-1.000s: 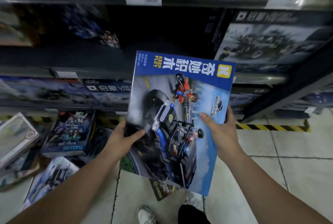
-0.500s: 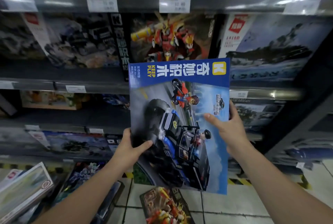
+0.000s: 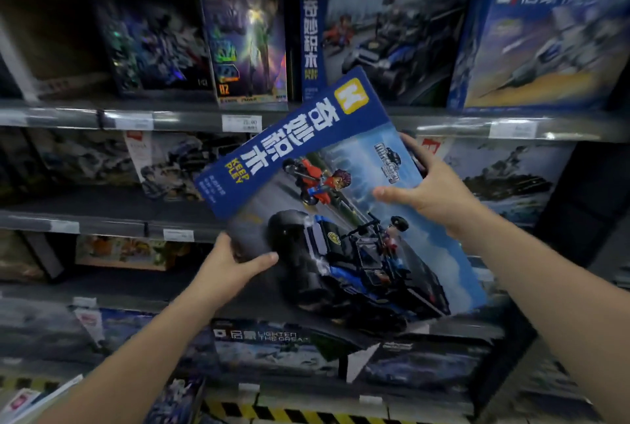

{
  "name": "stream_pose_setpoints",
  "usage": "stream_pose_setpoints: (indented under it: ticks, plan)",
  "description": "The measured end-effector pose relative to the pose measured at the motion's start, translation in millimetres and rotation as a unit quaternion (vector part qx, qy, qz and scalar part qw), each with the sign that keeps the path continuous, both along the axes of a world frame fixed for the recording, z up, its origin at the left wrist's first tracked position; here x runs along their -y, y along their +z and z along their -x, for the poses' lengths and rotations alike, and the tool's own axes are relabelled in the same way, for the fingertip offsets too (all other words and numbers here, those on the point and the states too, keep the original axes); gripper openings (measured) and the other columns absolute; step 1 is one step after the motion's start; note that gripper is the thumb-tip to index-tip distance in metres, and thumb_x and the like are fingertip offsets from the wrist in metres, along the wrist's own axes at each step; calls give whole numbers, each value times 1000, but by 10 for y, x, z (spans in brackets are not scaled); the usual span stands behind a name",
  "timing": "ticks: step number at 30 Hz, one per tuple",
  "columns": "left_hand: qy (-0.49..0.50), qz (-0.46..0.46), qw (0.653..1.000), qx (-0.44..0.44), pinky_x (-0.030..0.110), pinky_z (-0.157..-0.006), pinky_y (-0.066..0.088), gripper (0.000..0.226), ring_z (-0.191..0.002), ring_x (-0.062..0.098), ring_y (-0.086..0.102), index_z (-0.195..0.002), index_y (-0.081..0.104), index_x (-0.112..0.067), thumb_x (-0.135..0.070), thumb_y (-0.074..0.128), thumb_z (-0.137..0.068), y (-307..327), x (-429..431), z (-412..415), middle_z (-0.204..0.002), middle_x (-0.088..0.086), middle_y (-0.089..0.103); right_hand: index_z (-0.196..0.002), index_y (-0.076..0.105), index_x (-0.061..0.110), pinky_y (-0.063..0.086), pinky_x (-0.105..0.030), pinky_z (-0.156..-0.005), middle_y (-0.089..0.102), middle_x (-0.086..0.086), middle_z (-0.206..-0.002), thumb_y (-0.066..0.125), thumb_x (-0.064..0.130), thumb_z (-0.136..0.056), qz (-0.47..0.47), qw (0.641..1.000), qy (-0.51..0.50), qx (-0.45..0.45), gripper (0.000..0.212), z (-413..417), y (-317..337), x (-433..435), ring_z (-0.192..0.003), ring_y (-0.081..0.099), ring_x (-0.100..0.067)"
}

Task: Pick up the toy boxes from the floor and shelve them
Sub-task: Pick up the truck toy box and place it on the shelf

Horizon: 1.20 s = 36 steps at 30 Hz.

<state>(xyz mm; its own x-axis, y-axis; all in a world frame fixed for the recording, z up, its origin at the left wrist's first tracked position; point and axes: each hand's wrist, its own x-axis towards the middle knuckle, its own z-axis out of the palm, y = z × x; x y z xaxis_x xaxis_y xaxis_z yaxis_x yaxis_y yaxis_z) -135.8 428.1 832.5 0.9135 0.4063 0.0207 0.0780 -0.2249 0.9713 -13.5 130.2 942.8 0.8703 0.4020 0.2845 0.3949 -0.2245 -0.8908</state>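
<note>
I have both hands clamped on the blue toy box, which hangs in the air in front of the shelves and rests on none of them. It is tilted, its title band running on a slant and the corner with the yellow logo pointing up and to the right. The left hand grips the lower left edge, thumb laid flat on the printed front over the dark car's wheel, fingers hidden behind. The right hand grips the right edge, thumb on the front and fingers curled round the back. The two hands are well apart, one on each side of the box.

The logo corner overlaps the grey rail of the upper shelf in my view, near a white price tag (whether it touches the rail I cannot tell). Just above that corner a matching box stands upright on the upper shelf, between a purple box and a blue jet box. Below the held box lies a dark box lettered LIGHTEN THE DREAM, and yellow-and-black striped tape runs along the bottom.
</note>
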Motion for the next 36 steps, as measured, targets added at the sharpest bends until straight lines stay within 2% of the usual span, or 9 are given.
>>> stream_pose_setpoints:
  ticks: [3,6,10,16,20,24,29,33,36]
  plan:
    - [71,-47,995,53,38,-104,45,129,-120,17,58,-142,34,-21,-69,88,-36,331,-228,92,-135,0,58,-148,36,44,50,-38,-103,55,20,-136,91,49,-50,65,997,26,40,112,-12,243,-31,-120,57,-1]
    - [115,-120,984,59,39,-112,35,147,-138,20,39,-154,16,-22,-72,86,-35,676,-381,173,-154,4,37,-149,34,45,49,-35,-103,54,22,-135,90,44,-56,120,989,53,69,108,13,466,-52,-118,56,2]
    - [65,-197,977,58,45,-115,32,138,-142,15,32,-154,17,-32,-69,86,-40,1049,-385,195,-159,-4,29,-150,33,45,50,-23,-97,55,28,-128,91,38,-61,185,973,87,112,106,34,747,-110,-108,58,12]
    - [-75,-150,984,66,24,-83,49,102,-88,-14,62,-133,37,-42,-45,92,-47,1252,0,155,-115,-20,63,-151,29,44,35,3,-84,40,38,-128,89,38,-67,281,933,113,195,104,105,1156,-160,-101,43,30]
    - [-44,-102,989,101,23,-75,49,91,-88,-6,66,-130,43,-36,-33,89,-52,1155,56,114,-111,-15,66,-153,25,45,33,-16,-97,35,33,-137,86,45,-67,321,915,118,213,105,100,1313,-181,-119,38,7]
    - [-2,-49,992,116,37,-85,52,91,-96,8,66,-129,49,-31,-33,89,-47,1043,87,68,-110,-11,69,-153,24,45,34,-20,-97,36,28,-143,86,49,-67,340,904,116,233,106,64,1387,-229,-121,39,2]
    - [35,11,990,135,32,-74,51,74,-94,15,68,-120,56,-28,-18,89,-55,992,137,-9,-104,-4,72,-152,28,44,37,-35,-109,36,21,-153,82,64,-62,348,888,71,294,107,24,1448,-248,-138,36,-8]
    - [65,66,984,149,36,-70,52,71,-92,22,68,-124,56,-19,-16,86,-60,938,194,-90,-104,2,71,-152,27,45,43,-40,-103,42,14,-152,57,86,-65,398,826,-28,397,100,-29,1502,-184,-137,43,-14]
    - [98,105,976,166,35,-66,50,59,-88,24,67,-120,57,-17,-13,82,-68,931,228,-174,-100,4,70,-151,32,39,40,-44,-109,48,6,-148,42,91,-71,330,802,-104,487,96,-149,1499,21,-135,45,-20]
